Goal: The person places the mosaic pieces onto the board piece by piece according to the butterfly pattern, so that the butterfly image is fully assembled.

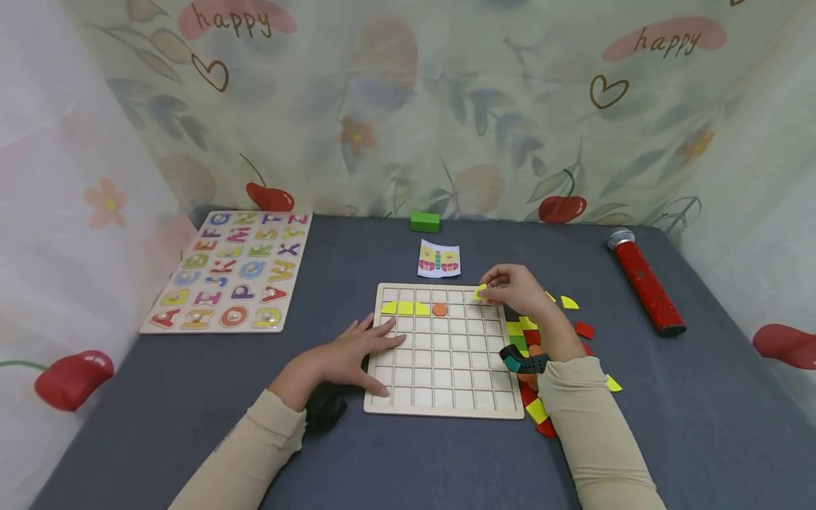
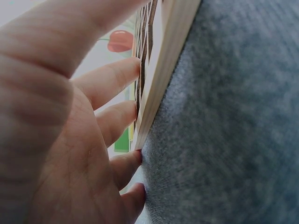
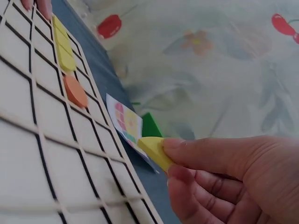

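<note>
A wooden grid board (image 1: 440,361) lies on the dark cloth, its cells outlined by raised lines. My left hand (image 1: 347,352) rests on the board's left edge with fingers spread and straight. Between thumb and fingertips, my right hand (image 1: 518,289) pinches a yellow quarter-circle piece (image 3: 156,150) over the upper right cells. Three yellow pieces (image 1: 405,308) sit in a row in the second row at the left, with an orange round piece (image 1: 440,309) to their right. Loose coloured pieces (image 1: 537,411), partly hidden by the right forearm, lie along the board's right side.
Behind the board stand a small butterfly pattern card (image 1: 438,259) and a green block (image 1: 424,222). An alphabet puzzle board (image 1: 229,273) lies at the left. A red microphone (image 1: 647,283) lies at the right. A floral curtain (image 1: 395,106) closes off the back.
</note>
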### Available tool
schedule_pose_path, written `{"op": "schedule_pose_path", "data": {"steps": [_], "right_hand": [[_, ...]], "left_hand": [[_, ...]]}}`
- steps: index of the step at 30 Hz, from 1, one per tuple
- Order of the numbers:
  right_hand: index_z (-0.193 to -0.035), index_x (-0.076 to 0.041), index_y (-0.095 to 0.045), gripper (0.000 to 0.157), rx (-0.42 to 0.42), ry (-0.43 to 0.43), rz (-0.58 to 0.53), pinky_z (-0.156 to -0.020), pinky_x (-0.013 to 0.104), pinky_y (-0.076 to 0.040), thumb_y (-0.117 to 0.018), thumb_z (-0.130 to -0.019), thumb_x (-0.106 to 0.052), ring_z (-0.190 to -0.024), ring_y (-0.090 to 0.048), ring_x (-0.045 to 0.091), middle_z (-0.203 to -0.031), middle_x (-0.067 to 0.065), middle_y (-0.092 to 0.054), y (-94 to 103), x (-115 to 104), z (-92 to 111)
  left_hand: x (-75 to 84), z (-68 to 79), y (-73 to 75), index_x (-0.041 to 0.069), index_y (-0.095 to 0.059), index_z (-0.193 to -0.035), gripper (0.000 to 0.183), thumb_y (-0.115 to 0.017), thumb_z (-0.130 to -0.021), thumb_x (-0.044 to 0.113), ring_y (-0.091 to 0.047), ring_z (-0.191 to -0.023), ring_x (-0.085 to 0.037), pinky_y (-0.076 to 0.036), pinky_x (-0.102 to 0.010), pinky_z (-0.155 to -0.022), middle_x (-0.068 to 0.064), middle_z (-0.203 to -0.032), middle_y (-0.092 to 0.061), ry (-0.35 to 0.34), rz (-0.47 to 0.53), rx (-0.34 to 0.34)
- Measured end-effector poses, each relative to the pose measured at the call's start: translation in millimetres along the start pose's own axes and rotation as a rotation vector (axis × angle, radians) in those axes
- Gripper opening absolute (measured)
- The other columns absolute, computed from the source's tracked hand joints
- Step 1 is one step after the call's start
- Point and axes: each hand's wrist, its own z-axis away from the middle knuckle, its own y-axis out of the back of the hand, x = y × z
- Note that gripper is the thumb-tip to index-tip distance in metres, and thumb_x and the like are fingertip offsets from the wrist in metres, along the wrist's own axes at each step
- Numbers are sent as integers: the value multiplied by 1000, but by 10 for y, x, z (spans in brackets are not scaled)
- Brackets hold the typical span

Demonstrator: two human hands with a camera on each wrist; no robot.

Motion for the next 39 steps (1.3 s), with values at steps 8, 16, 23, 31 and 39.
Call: {"op": "schedule_pose_path", "data": {"steps": [8,16,23,31,39], "right_hand": [[-97,4,-66,17,-108,6,-35,-62,25,-52,-67,-85,-8,-63,-58,17,-79,6,-63,-247,-17,-118],[-95,4,-70,17,-104,29,-15,-63,24,-53,-67,-85,-9,-65,-60,11,-89,11,-68,-323,19,-120],[-95,3,-71,17,-115,81,32,-66,25,-54,-68,-84,-10,-69,-63,10,-94,15,-68,-337,26,-114],[-95,4,-71,17,-123,95,53,-66,24,-54,-68,-84,-9,-69,-63,12,-92,16,-68,-328,19,-108],[-90,2,-71,13,-87,65,62,-63,23,-52,-70,-82,-8,-66,-61,12,-83,10,-68,-355,32,-111]], "left_hand": [[-4,-12,2,24,-32,-146,88,-76,-72,45,9,-144,-34,2,-55,-115,-2,-158,-9,-3,-10,-1],[-1,-17,-1,25,-32,-146,88,-76,-72,46,9,-144,-34,2,-55,-115,-2,-158,-10,4,-16,-3],[2,-7,7,25,-32,-146,88,-76,-73,46,9,-144,-34,2,-55,-115,-2,-158,-10,8,-19,-3],[1,-8,8,24,-32,-146,88,-76,-73,45,9,-144,-34,2,-55,-116,-3,-158,-9,2,-16,-2],[-14,-5,-6,25,-33,-146,88,-76,-72,46,8,-144,-34,2,-54,-116,-3,-158,-10,-3,-8,6]]}}
